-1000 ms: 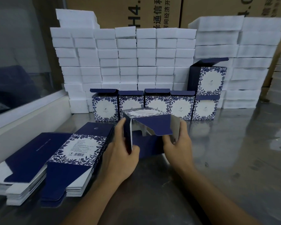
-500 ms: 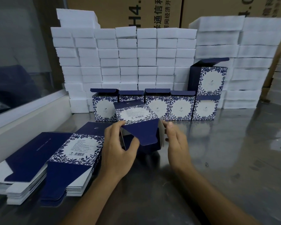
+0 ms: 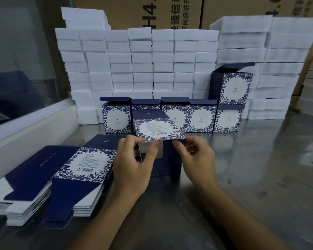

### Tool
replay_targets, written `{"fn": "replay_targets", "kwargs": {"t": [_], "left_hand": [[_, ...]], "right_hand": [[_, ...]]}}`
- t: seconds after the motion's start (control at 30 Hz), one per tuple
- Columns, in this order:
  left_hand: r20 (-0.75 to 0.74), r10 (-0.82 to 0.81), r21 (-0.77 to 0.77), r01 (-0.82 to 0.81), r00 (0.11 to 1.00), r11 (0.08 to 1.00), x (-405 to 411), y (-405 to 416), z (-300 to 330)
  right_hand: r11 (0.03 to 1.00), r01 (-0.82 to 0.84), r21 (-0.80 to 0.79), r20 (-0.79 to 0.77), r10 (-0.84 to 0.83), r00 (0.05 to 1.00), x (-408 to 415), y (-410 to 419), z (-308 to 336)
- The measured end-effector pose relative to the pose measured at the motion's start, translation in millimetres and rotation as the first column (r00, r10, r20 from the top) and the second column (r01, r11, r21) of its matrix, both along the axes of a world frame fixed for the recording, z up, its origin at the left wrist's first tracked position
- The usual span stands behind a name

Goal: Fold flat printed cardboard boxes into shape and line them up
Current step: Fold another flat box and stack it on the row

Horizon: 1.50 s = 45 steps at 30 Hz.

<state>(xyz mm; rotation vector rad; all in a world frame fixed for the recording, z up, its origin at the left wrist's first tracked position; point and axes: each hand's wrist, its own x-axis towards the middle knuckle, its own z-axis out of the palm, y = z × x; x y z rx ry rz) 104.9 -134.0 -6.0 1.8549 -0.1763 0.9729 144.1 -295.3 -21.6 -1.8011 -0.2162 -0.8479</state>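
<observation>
Flat printed blanks lie stacked at the left of the steel bench, awaiting their turn. Beside them, the left hand grips the half-formed box at its near left edge, thumb and fingers pinching the end panels. The box stands tipped on the bench at centre, barcode panel upward. The right hand, fingers curled, touches the box's right corner; whether it pinches a flap cannot be told. Behind, a row of finished boxes stands against white foam blocks, one more box stacked at the right end. The step appears to be closing the end flaps; next, tuck them squarely and set the box in line.
</observation>
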Motion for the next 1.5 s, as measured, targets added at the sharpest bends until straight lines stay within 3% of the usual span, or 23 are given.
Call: {"fn": "replay_targets", "kwargs": {"t": [0.27,0.37,0.5,0.7,1.0,1.2,1.5], "left_hand": [[-0.009,-0.017,0.001,0.017,1.000,1.000,0,-3,0],[-0.009,-0.009,-0.018,0.009,1.000,1.000,1,-2,-1],[-0.018,0.012,-0.040,-0.012,1.000,0.999,3,3,-2],[-0.018,0.018,-0.016,-0.018,1.000,1.000,5,4,-3],[-0.035,0.018,-0.019,-0.019,0.999,1.000,7,8,-4],[-0.042,0.015,0.010,-0.014,0.999,1.000,7,7,-4],[-0.043,0.009,0.009,-0.009,0.999,1.000,8,8,-5]], "right_hand": [[0.997,0.080,-0.019,0.072,-0.078,0.994,7,-9,1],[0.999,0.045,-0.015,0.024,-0.044,0.999,7,-7,0],[0.992,0.027,-0.125,-0.061,-0.034,0.998,8,-7,-5],[0.977,0.071,-0.201,-0.039,-0.080,0.996,9,-11,-3],[0.953,0.034,-0.301,-0.198,-0.098,0.975,13,-13,-13],[0.938,0.054,-0.342,-0.207,-0.131,0.969,12,-13,-12],[0.914,-0.087,-0.395,-0.372,-0.073,0.925,10,-16,-15]]}}
